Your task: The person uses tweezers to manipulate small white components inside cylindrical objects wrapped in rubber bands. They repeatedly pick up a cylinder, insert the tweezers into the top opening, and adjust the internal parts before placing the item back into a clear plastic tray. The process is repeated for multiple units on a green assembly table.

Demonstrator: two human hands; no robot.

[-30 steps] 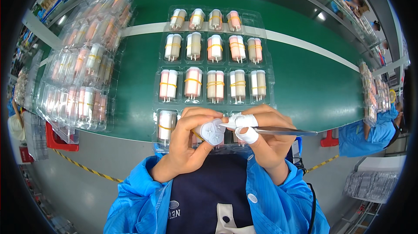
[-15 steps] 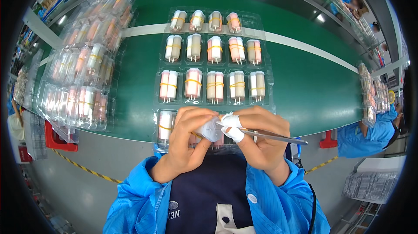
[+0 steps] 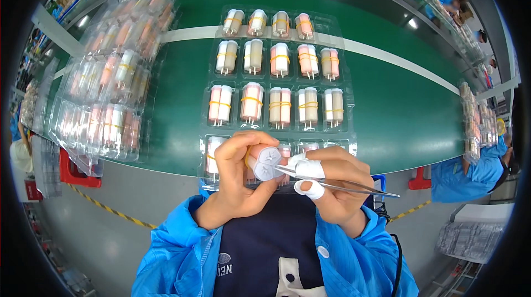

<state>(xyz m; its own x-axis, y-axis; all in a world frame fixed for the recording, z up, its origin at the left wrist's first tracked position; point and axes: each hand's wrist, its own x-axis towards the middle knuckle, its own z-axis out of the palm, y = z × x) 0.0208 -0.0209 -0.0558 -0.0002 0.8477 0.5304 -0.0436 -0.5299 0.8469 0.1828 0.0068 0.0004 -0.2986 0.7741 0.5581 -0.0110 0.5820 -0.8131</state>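
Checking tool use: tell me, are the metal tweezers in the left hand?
No, the right hand holds the thin metal tweezers; the left hand grips banded white cylinders.

Site: factory assembly line | green conveyor belt (image 3: 398, 109) | clear blister trays (image 3: 276, 76) of banded paired cylinders, more stacked left (image 3: 105, 76) | blue work smock (image 3: 182, 253) | second blue-clad worker (image 3: 470, 170) at right

Glossy clear plastic tray (image 3: 345, 131), matt green table (image 3: 398, 109), shiny metal tweezers (image 3: 354, 187), smooth plastic cylinders (image 3: 264, 162).
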